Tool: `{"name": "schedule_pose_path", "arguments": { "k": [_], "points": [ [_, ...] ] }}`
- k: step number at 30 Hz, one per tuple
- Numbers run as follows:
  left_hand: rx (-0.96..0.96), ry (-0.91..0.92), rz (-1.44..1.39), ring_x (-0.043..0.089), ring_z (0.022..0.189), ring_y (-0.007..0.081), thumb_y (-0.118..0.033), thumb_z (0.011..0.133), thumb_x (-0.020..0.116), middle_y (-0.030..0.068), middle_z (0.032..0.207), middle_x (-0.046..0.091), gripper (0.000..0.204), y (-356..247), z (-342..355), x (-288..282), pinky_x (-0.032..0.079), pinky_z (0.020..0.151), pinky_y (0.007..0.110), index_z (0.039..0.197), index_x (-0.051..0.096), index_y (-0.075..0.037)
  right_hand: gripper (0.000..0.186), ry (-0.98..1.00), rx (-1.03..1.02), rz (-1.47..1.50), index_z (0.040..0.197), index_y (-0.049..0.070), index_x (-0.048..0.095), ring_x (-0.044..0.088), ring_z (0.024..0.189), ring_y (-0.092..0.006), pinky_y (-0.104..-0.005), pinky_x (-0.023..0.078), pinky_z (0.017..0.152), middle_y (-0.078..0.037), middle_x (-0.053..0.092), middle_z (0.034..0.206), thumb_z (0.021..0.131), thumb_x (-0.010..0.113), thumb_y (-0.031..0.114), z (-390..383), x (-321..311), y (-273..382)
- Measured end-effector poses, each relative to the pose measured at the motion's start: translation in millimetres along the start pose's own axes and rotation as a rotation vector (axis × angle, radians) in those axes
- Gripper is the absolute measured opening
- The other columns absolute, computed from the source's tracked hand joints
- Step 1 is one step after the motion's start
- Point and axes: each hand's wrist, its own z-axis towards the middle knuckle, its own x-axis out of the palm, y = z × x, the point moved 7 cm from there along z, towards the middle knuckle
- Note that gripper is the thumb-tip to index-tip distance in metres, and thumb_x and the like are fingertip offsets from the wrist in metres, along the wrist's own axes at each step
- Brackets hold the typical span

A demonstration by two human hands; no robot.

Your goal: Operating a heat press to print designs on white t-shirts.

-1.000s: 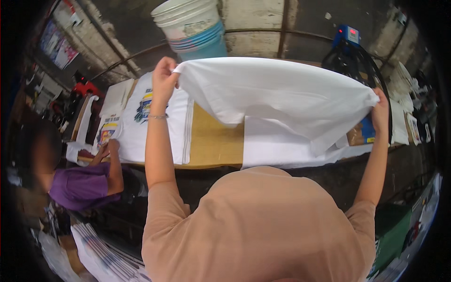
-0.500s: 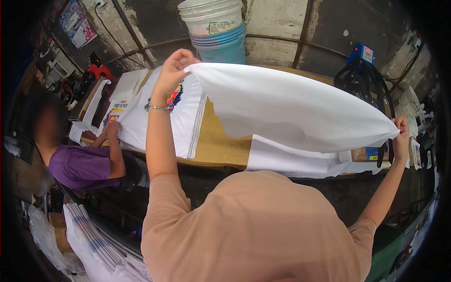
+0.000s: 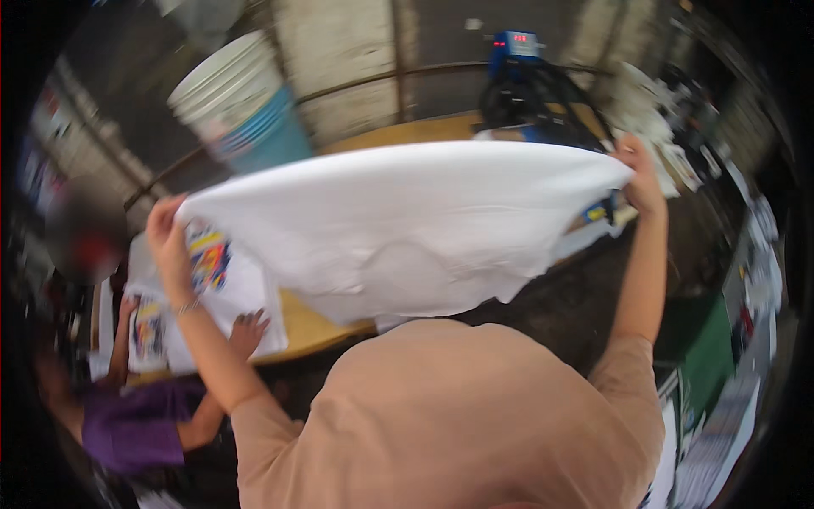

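Observation:
A white T-shirt [image 3: 424,208] hangs stretched between my two hands, above the table. Pinched at its left corner is my left hand [image 3: 169,246], with a bracelet on the wrist. My right hand [image 3: 641,176] grips the opposite corner, fingers closed on the fabric. A rounded greyish patch, perhaps the neck opening, shows near the lower middle of the shirt. Below and beside my left hand lie white shirts with a colourful print [image 3: 210,259]. Much of the tabletop behind the T-shirt is hidden by it.
At the left, a co-worker in a purple shirt [image 3: 140,424] has a hand [image 3: 248,331] on the printed shirts. Stacked buckets [image 3: 246,102] stand behind the yellowish table [image 3: 318,327]. Farther right is a black press with a blue control box [image 3: 515,53]. A green box [image 3: 695,360] stands right.
My view has turned to the right. The T-shirt has come lower and nearer my body, still held at both corners. The co-worker's hands have moved apart.

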Motion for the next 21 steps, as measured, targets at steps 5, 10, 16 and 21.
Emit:
{"name": "schedule_pose_path", "arguments": {
  "k": [5, 10, 16, 21],
  "points": [
    [-0.029, -0.005, -0.117, 0.057, 0.081, 0.0129, -0.008, 0.086, 0.061, 0.0078, 0.095, 0.059, 0.017, 13.8, -10.9, -20.3, 0.046, 0.068, 0.024, 0.100, 0.054, 0.000, 0.020, 0.125, 0.017, 0.078, 0.099, -0.001, 0.065, 0.062, 0.082, -0.0107, -0.0235, 0.048, 0.074, -0.006, 0.067, 0.092, 0.080, 0.062, 0.004, -17.2, 7.6, 20.7],
    [0.043, -0.133, -0.039, 0.056, 0.077, 0.0126, -0.008, 0.086, 0.062, 0.0075, 0.089, 0.058, 0.018, -18.8, -40.5, -28.8, 0.048, 0.065, 0.026, 0.099, 0.052, -0.001, 0.030, 0.080, 0.042, 0.090, 0.101, -0.008, 0.063, 0.063, 0.088, -0.0188, -0.0287, 0.048, 0.080, -0.014, 0.065, 0.100, 0.081, 0.064, 0.015, -42.0, -17.5, 12.1],
    [0.137, 0.032, -0.099, 0.055, 0.069, 0.0141, -0.012, 0.085, 0.065, 0.0097, 0.082, 0.054, 0.019, -55.9, -74.3, -20.5, 0.046, 0.044, 0.022, 0.093, 0.050, -0.002, 0.037, -0.061, -0.145, 0.296, 0.105, -0.007, 0.057, 0.060, 0.095, -0.0301, -0.0396, 0.046, 0.087, -0.021, 0.062, 0.103, 0.082, 0.059, 0.023, -90.2, -56.4, 13.4],
    [0.146, -0.062, -0.033, 0.056, 0.068, 0.0150, -0.010, 0.084, 0.065, 0.0104, 0.081, 0.054, 0.019, -79.2, -98.9, -11.7, 0.048, 0.045, 0.022, 0.093, 0.051, -0.002, 0.042, -0.194, -0.173, 0.398, 0.103, -0.009, 0.056, 0.059, 0.092, -0.0304, -0.0381, 0.045, 0.084, -0.021, 0.061, 0.099, 0.083, 0.057, 0.027, -102.5, -65.0, 16.4]
  ]
}}
